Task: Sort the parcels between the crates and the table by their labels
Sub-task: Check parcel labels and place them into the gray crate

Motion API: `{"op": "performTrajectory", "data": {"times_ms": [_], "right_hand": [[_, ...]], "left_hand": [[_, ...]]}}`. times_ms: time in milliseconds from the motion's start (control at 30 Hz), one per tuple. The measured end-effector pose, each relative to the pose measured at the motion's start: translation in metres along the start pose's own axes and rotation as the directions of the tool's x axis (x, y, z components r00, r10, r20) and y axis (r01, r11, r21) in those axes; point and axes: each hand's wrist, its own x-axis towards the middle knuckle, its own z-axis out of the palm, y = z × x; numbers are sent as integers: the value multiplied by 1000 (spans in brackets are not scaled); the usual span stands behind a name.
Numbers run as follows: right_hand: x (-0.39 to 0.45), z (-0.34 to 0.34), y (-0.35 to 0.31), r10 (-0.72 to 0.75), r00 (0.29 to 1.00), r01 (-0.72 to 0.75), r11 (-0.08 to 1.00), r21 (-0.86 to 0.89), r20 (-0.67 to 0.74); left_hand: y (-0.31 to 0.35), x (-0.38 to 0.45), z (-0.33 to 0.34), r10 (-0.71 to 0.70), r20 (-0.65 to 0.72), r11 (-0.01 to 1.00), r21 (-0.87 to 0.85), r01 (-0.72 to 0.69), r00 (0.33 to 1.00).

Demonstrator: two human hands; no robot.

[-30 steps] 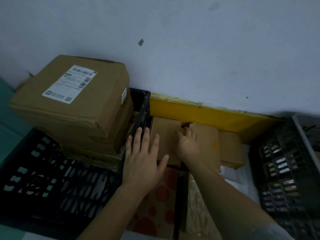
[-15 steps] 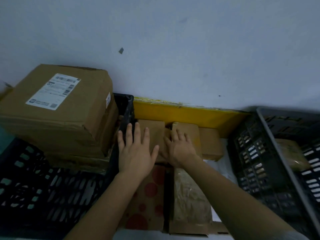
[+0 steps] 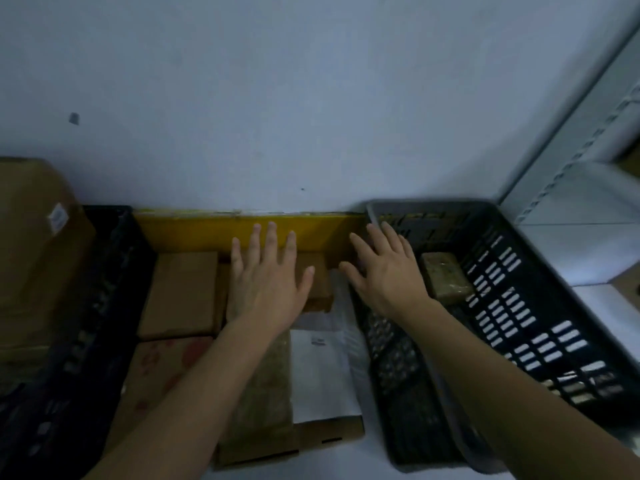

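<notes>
Head view: one wide-angle look down at both hands over a row of parcels against a pale wall.
Left hand (image 3: 268, 284): fingers straight and spread, palm down over the small brown parcels in the middle; it grips nothing, and whether the palm touches the cardboard cannot be told.
Right hand (image 3: 386, 271): fingers straight and fanned, holding nothing, placed over the near-left rim of the grey crate (image 3: 540, 292), beside the left hand but apart from it.
Plain brown box (image 3: 181, 294): lies flat just left of the left hand, beside the black crate.
Small brown box (image 3: 318, 284): partly hidden under the left hand, between the two hands, close to the yellow board.
Spotted box (image 3: 162, 368): lies nearer the camera than the plain brown box, partly under the left forearm.
Wrapped parcel (image 3: 268, 393): long, brownish, under the left forearm.
White parcel (image 3: 320, 372): flat, with a small dark mark, just right of the wrapped parcel.
Parcel in grey crate (image 3: 446, 277): a wrapped brownish block on the crate floor, just right of the right hand.
Black crate (image 3: 90, 306): at the left, next to the middle parcels.
Large carton (image 3: 31, 251): at the far left edge, bearing a small white label.
Yellow board (image 3: 207, 232): runs along the foot of the wall behind the parcels.
White shelving (image 3: 588, 188): stands at the right, behind the grey crate.
</notes>
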Motion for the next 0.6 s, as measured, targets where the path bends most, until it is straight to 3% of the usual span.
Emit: {"op": "performTrajectory", "data": {"times_ms": [100,367,600], "right_hand": [[-15,-1,66,32,998,-31,999,27,-58],[-47,27,212,234,963,-235,972,-4,131],[-46,79,262,324,899,-318,946,-70,295]], "left_hand": [[58,5,6,7,-23,1000,-17,-7,1000],[192,11,28,117,27,992,-60,-115,993],[222,22,59,197,120,980,-42,-193,973]]}}
